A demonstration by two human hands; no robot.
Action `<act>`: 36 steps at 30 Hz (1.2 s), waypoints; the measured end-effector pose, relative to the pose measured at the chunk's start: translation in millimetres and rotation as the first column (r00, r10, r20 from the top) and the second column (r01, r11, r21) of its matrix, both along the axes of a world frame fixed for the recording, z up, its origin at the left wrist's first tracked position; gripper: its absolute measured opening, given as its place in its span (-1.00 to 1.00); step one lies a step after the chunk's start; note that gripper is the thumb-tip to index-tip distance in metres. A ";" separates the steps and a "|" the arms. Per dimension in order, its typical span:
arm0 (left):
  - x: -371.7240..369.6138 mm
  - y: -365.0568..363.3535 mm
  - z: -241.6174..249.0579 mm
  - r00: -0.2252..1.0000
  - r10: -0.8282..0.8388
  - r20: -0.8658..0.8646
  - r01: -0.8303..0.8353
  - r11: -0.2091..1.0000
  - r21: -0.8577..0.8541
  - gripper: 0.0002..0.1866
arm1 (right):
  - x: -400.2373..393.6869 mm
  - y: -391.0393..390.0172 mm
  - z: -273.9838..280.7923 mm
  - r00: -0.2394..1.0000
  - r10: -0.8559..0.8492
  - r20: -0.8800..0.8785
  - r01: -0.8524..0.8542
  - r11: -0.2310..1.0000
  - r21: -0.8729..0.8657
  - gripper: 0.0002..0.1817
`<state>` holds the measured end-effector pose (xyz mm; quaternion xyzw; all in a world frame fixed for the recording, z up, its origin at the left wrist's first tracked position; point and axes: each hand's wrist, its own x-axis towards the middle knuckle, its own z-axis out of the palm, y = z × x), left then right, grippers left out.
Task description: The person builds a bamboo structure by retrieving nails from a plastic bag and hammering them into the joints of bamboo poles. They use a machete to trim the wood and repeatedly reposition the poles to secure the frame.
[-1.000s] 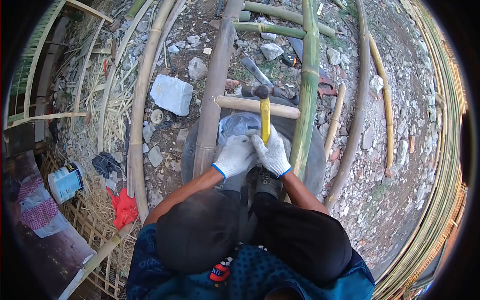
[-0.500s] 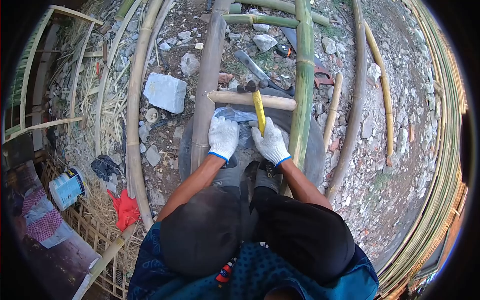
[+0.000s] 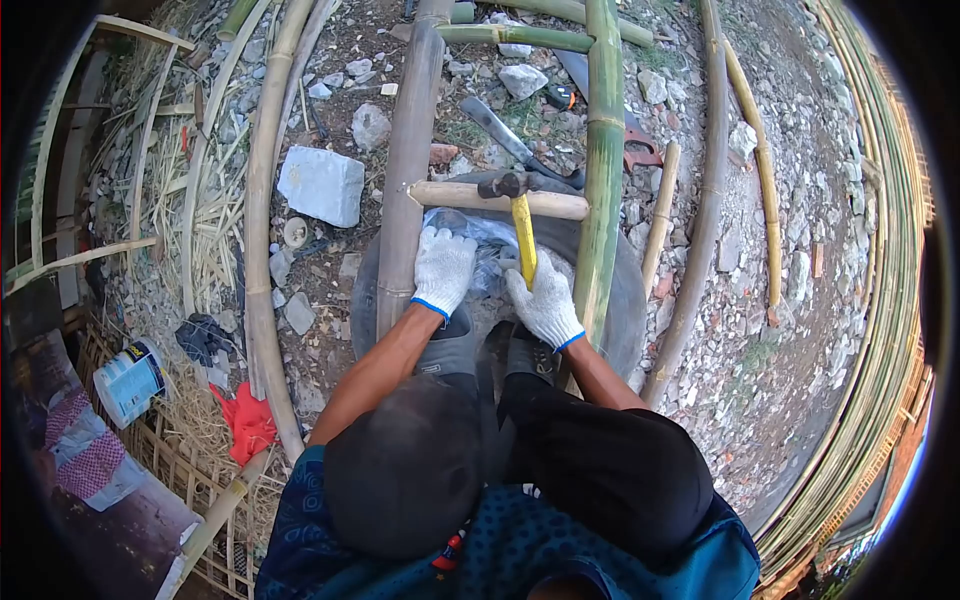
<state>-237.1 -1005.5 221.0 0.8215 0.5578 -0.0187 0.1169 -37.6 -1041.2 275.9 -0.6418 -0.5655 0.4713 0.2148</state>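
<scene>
My right hand (image 3: 546,308), in a white knit glove with a blue cuff, is closed around the yellow handle of a hammer (image 3: 523,235). The dark hammer head lies over a pale bamboo crosspiece (image 3: 540,201). My left hand (image 3: 443,268), gloved the same way, is beside the left bamboo pole (image 3: 402,190); its fingers curl downward and what they hold, if anything, is hidden. Between my hands a clear plastic bag (image 3: 488,258) rests over a dark round rubber tyre (image 3: 628,300). The crosspiece joins the left pole to a green bamboo pole (image 3: 604,130).
A machete-like blade (image 3: 497,132), a handsaw (image 3: 640,150) and a tape measure (image 3: 560,97) lie beyond the crosspiece. A white stone block (image 3: 322,186) is to the left, with a red cloth (image 3: 245,422) and a paint bucket (image 3: 130,382) nearer. Rubble and more bamboo surround me.
The hammer in my right hand has turned slightly, its head now lying more plainly across the crosspiece. My left hand stays beside the left pole. The view has shifted a little.
</scene>
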 end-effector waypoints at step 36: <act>-12.8 4.3 72.3 0.669 0.500 0.551 -0.358 0.865 -0.351 -0.87 | 16.9 -7.5 33.8 0.991 -0.094 0.093 0.095 0.995 -0.008 -0.59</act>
